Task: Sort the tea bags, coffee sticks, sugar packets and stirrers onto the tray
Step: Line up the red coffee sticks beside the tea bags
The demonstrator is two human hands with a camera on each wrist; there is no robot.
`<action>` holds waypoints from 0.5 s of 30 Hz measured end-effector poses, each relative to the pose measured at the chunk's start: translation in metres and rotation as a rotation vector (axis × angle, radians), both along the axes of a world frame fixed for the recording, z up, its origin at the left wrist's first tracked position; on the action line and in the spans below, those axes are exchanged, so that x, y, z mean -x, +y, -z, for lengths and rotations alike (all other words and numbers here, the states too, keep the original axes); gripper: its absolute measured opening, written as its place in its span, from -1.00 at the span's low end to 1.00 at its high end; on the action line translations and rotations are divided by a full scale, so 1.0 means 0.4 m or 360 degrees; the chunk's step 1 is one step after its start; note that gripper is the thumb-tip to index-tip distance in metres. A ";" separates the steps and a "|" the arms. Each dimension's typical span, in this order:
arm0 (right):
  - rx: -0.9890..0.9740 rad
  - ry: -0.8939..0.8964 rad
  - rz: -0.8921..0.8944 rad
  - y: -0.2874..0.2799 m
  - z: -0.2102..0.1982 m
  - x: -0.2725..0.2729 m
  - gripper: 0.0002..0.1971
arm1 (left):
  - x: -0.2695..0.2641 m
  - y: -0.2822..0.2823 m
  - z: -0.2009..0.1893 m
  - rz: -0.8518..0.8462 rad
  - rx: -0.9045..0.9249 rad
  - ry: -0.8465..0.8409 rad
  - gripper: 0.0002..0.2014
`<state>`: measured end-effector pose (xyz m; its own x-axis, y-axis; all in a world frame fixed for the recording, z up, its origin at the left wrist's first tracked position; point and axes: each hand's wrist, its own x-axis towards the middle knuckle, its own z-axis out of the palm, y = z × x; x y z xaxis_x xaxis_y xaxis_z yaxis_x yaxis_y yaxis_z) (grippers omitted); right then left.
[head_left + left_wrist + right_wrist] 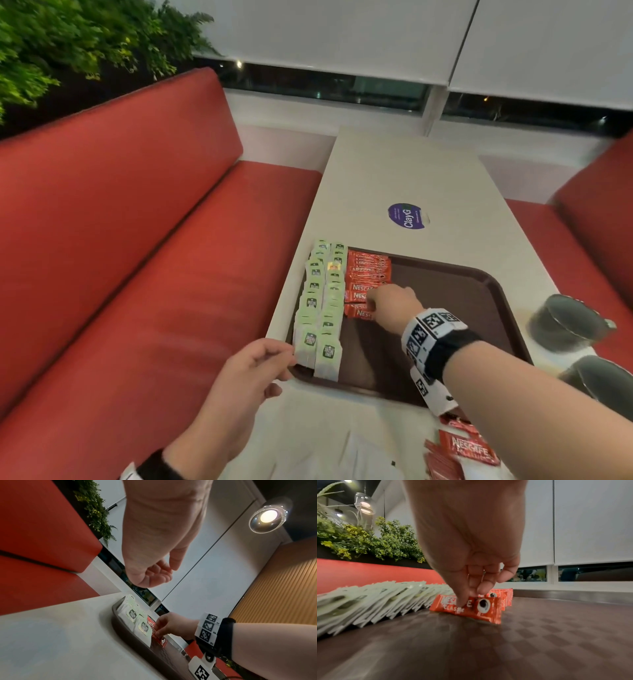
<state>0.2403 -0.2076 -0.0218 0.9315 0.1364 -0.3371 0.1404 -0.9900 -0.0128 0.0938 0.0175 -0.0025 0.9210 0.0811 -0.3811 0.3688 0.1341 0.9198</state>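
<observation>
Pinching a red foil coffee stick (467, 608) in the right hand (394, 305) to extend its row; left hand (246, 373) loose, empty, idle.

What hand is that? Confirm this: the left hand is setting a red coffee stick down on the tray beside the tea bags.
Wrong hand. The right hand is setting the coffee stick on the tray beside the tea bags, as the right wrist view shows. The left hand holds nothing.

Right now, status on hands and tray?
Right hand pinching coffee stick onto tray. Left hand idle by tea bags. Nothing in the way.
</observation>
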 end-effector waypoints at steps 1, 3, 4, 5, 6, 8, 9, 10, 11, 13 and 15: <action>-0.0007 -0.0015 0.0009 0.000 0.006 -0.006 -0.79 | -0.001 0.000 0.004 0.0008 -0.0003 0.0002 -0.87; -0.0022 -0.0057 0.0016 -0.001 0.013 -0.014 -0.78 | -0.002 -0.003 0.012 0.0016 -0.0003 0.0020 -0.85; -0.0027 -0.0068 0.0024 0.000 0.015 -0.018 -0.77 | -0.004 -0.005 0.016 0.0020 0.0000 0.0033 -0.84; -0.0031 -0.0071 0.0032 0.001 0.015 -0.021 -0.76 | -0.004 -0.007 0.019 0.0026 0.0002 0.0047 -0.83; -0.0026 -0.0072 0.0039 0.002 0.016 -0.025 -0.76 | -0.006 -0.010 0.021 0.0034 0.0001 0.0058 -0.83; -0.0002 -0.0097 0.0036 0.005 0.017 -0.033 -0.75 | -0.006 -0.014 0.024 0.0046 -0.0006 0.0069 -0.84; 0.0002 -0.0104 0.0028 0.007 0.016 -0.036 -0.76 | -0.007 -0.016 0.024 0.0048 -0.0010 0.0071 -0.85; 0.0009 -0.0103 0.0016 0.010 0.016 -0.040 -0.76 | -0.007 -0.018 0.024 0.0047 -0.0012 0.0072 -0.86; 0.0017 -0.0093 0.0001 0.012 0.017 -0.043 -0.77 | -0.007 -0.018 0.022 0.0043 -0.0012 0.0072 -0.86; 0.0035 -0.0089 -0.0013 0.016 0.018 -0.048 -0.78 | -0.007 -0.018 0.018 0.0030 -0.0002 0.0075 -0.88; 0.0029 -0.0094 0.0005 0.019 0.021 -0.051 -0.78 | -0.005 -0.014 0.014 0.0017 0.0006 0.0075 -0.89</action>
